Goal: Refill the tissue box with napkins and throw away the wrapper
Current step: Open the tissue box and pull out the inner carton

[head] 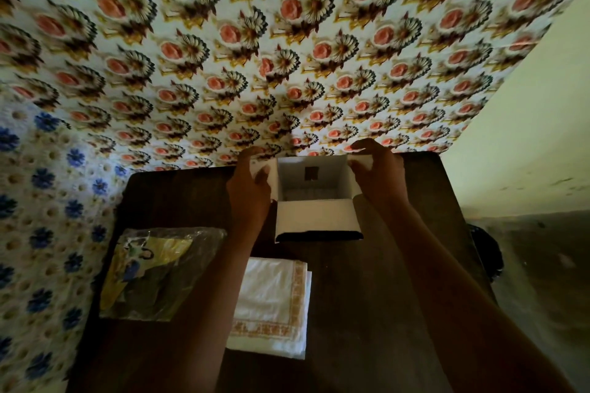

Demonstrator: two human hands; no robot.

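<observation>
Wallpaper point(287, 41) with pink roses in a repeating pattern fills the upper half of your view, and a white cloth with blue flowers point(41, 201) hangs at the left. Below them your dark wooden table point(399, 265) runs from the wall toward you. At its far edge stands the tissue box point(314, 198), its end open toward you with white flaps folded outward and a white interior showing. Nearer you, between your forearms, lies a stack of white napkins point(274, 303) with an orange patterned border, flat on the table. To its left lies the clear wrapper point(159, 271), crumpled, with yellow and blue print, apart from the napkins. Your left hand point(250, 188) pinches the box's left side flap between thumb and fingers. Your right hand point(378, 175) closes in the same way on the right side flap, spreading the opening.
</observation>
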